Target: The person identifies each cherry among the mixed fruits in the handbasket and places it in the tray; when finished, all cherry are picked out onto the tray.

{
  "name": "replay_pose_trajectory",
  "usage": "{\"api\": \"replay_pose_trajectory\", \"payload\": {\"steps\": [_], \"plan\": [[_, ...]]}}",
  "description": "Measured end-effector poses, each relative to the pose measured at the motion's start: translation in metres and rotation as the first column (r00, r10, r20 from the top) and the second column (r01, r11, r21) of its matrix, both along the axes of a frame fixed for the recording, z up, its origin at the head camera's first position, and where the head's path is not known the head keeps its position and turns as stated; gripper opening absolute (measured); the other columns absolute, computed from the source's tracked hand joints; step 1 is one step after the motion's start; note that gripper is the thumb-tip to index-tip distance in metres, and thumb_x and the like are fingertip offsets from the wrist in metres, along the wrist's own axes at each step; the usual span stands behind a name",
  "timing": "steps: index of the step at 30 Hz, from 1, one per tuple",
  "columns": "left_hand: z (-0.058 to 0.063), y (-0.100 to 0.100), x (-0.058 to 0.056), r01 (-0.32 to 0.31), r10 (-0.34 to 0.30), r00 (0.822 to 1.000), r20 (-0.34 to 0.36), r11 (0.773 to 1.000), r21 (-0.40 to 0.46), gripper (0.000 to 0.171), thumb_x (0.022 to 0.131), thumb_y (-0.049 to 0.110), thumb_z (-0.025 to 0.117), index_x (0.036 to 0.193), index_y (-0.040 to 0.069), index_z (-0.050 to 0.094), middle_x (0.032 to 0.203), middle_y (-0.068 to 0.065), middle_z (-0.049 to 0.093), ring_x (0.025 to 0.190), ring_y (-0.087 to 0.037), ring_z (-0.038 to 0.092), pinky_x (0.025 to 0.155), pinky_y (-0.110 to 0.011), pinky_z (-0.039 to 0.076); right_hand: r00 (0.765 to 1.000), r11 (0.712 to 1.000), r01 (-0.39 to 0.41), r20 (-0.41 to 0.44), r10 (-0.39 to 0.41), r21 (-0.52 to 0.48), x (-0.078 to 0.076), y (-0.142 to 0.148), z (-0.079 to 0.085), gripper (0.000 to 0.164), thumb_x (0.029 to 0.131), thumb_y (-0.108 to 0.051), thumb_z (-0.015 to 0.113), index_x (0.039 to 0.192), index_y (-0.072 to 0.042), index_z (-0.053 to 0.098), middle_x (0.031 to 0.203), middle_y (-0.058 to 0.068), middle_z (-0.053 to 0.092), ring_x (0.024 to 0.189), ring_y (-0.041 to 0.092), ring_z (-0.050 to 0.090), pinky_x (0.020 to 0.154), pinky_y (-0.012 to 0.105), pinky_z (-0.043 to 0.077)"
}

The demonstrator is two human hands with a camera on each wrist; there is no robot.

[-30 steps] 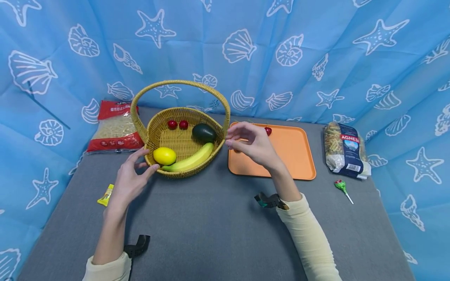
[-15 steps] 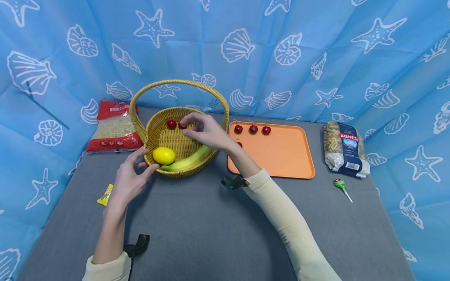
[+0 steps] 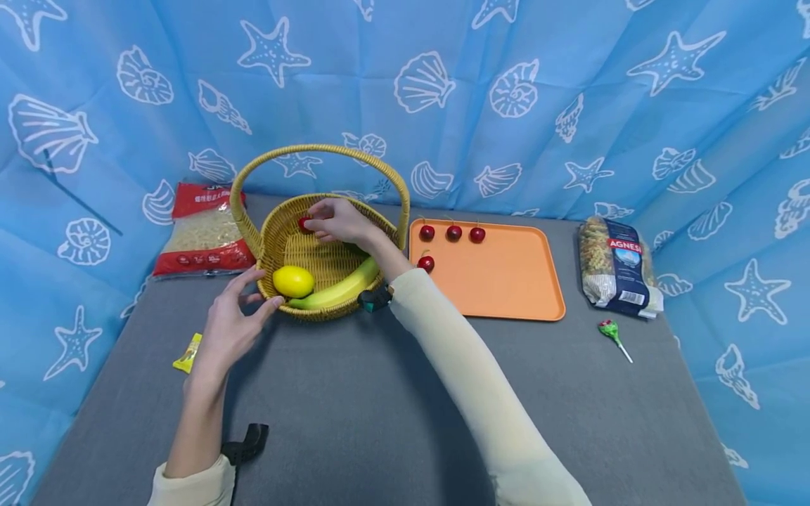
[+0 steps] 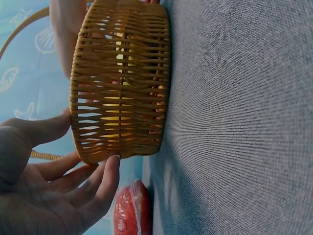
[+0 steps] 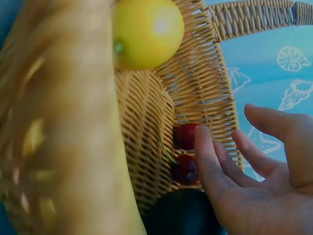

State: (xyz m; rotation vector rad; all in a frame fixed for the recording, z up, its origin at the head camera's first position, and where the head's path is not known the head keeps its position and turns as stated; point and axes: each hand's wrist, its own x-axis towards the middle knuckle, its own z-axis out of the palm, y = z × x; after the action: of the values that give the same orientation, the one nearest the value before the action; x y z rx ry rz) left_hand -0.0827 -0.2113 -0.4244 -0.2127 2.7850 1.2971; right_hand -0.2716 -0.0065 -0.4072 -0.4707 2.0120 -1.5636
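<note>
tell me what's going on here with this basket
A person's left hand holds the wicker basket at its rim. Their right hand is inside it, fingers spread beside two cherries; whether they touch is unclear. A lemon, a banana and an avocado also lie in the basket, while four more cherries sit on the orange tray.

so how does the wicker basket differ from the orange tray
The basket is woven and tan; the tray is plain and orange. The basket has deep walls and an arched handle; the tray is shallow with no handle. The left hand touches the basket; no hand touches the tray. Both hold cherries.
</note>
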Motion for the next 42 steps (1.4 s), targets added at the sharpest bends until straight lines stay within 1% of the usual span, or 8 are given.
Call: {"api": "replay_pose_trajectory", "payload": {"steps": [3,6,9,17,24,31,36,42], "plan": [[0.0,-0.001,0.0,0.003,-0.003,1.0,0.001,1.0,0.004,0.069,0.107,0.03,0.071,0.166,0.009,0.042,0.179,-0.018,0.031,0.142,-0.052,0.058,0.109,-0.067,0.056,0.998,1.0,-0.008,0.061,0.008,-0.004,-0.002,-0.005,-0.002,0.052,0.11,-0.015,0.063,0.156,0.007,0.047,0.155,0.031,0.054,0.135,0.053,0.063,0.117,0.06,0.054],[0.0,0.0,-0.001,0.005,-0.005,1.0,0.007,1.0,0.005,0.069,0.107,0.03,0.072,0.166,0.01,0.042,0.179,-0.018,0.031,0.141,-0.052,0.058,0.11,-0.067,0.056,0.996,1.0,-0.019,0.085,0.018,0.014,-0.002,-0.009,-0.004,0.056,0.11,-0.015,0.063,0.159,0.005,0.044,0.162,0.03,0.048,0.137,0.052,0.062,0.118,0.058,0.054],[0.0,0.0,-0.002,0.004,-0.004,1.0,0.009,1.0,0.005,0.069,0.107,0.03,0.072,0.166,0.01,0.042,0.179,-0.019,0.031,0.142,-0.052,0.058,0.11,-0.067,0.056,0.995,0.998,-0.035,0.09,0.031,0.043,-0.001,-0.013,-0.006,0.06,0.111,-0.015,0.062,0.163,0.002,0.04,0.167,0.028,0.042,0.139,0.05,0.061,0.118,0.056,0.054],[-0.001,-0.001,-0.001,0.003,-0.003,1.0,0.0,1.0,0.003,0.068,0.107,0.03,0.071,0.165,0.009,0.042,0.179,-0.019,0.031,0.142,-0.053,0.058,0.11,-0.068,0.055,0.991,0.983,-0.112,0.093,0.099,0.149,0.004,-0.022,-0.01,0.068,0.111,-0.019,0.062,0.171,-0.009,0.031,0.177,0.013,0.033,0.145,0.038,0.059,0.117,0.047,0.057],[-0.001,-0.001,-0.002,0.006,-0.006,1.0,0.0,1.0,0.002,0.068,0.107,0.03,0.071,0.165,0.009,0.042,0.179,-0.019,0.031,0.142,-0.053,0.058,0.111,-0.068,0.055,0.989,0.975,-0.115,0.114,0.095,0.188,0.005,-0.024,-0.008,0.071,0.112,-0.018,0.061,0.174,-0.015,0.025,0.181,0.014,0.025,0.145,0.036,0.058,0.118,0.044,0.056],[-0.001,-0.002,-0.001,0.006,-0.006,1.0,0.005,1.0,0.01,0.069,0.107,0.031,0.071,0.166,0.01,0.042,0.179,-0.019,0.03,0.143,-0.053,0.057,0.11,-0.068,0.055,0.99,0.98,-0.098,0.116,0.079,0.172,0.007,-0.025,-0.009,0.071,0.111,-0.016,0.062,0.173,-0.014,0.027,0.175,0.014,0.035,0.146,0.034,0.058,0.119,0.044,0.055],[-0.002,-0.001,-0.001,0.011,-0.011,1.0,-0.005,1.0,0.009,0.068,0.107,0.029,0.071,0.165,0.008,0.042,0.179,-0.019,0.03,0.142,-0.053,0.058,0.11,-0.069,0.055,0.994,0.977,-0.076,0.09,0.059,0.2,0.008,-0.024,-0.011,0.067,0.11,-0.015,0.063,0.17,-0.013,0.032,0.178,0.011,0.032,0.142,0.034,0.062,0.118,0.043,0.056],[-0.001,-0.001,-0.002,0.01,-0.01,1.0,0.003,1.0,0.013,0.069,0.107,0.03,0.072,0.165,0.009,0.042,0.179,-0.019,0.03,0.141,-0.053,0.058,0.11,-0.068,0.054,0.992,0.972,-0.114,0.078,0.1,0.204,0.009,-0.026,-0.011,0.058,0.11,-0.014,0.063,0.164,-0.006,0.041,0.168,0.017,0.042,0.129,0.034,0.065,0.114,0.043,0.058]]}}
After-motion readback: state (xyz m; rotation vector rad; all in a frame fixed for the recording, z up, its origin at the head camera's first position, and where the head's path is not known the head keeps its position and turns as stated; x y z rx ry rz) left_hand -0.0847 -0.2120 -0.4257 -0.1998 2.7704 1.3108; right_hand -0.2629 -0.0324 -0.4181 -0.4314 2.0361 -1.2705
